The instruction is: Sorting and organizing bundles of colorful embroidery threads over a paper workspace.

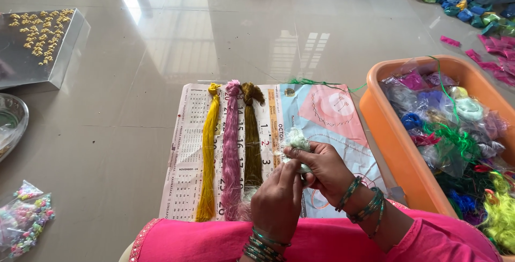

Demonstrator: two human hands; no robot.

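Low in the frame, just right of centre, I see my left hand point(276, 202) and right hand point(326, 172) meeting over the calendar sheet point(188, 154) on the floor. The fingers of both are pressed together, pinching a pale green thread bundle point(296, 139) between them. Just left lie a yellow skein point(208, 154), a pink skein point(231, 149) and an olive skein point(252, 138) side by side. An orange tub point(386, 133) of threads sits at right.
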